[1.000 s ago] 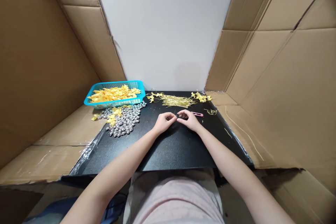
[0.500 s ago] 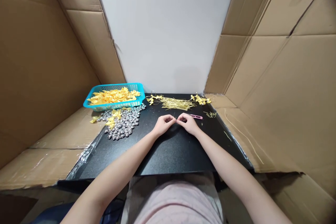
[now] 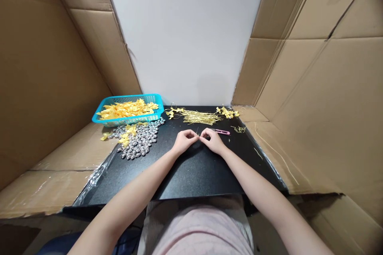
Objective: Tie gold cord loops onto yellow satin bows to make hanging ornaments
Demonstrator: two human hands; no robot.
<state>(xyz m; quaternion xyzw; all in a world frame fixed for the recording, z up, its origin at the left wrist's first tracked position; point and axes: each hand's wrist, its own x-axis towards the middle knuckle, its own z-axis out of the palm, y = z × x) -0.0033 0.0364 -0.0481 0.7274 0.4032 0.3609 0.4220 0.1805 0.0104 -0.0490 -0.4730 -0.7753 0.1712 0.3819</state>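
Observation:
Above the middle of the black table, my left hand (image 3: pixel 184 141) and my right hand (image 3: pixel 211 140) meet fingertip to fingertip, each in a pinch. A thin strand (image 3: pixel 197 130), seemingly a piece of gold cord, pokes up between the fingers; most of it is hidden. Just beyond lies a heap of cut gold cords (image 3: pixel 201 117). A pink cutter (image 3: pixel 222 132) rests close behind my right hand. To the left spread many silver beads (image 3: pixel 143 139) with several yellow ribbon bows (image 3: pixel 125 140) on top.
A blue basket (image 3: pixel 127 121) of yellow bows stands at the back left. Yellow bows on cords (image 3: pixel 228 112) lie at the back right, near cord scraps (image 3: pixel 239 129). Cardboard walls (image 3: pixel 329 87) flank the black table (image 3: pixel 197 179) on both sides.
Both hands stay pinched together at nearly the same spot, with only slight finger motion. The strand between them shows a little more. The whole view has shifted slightly.

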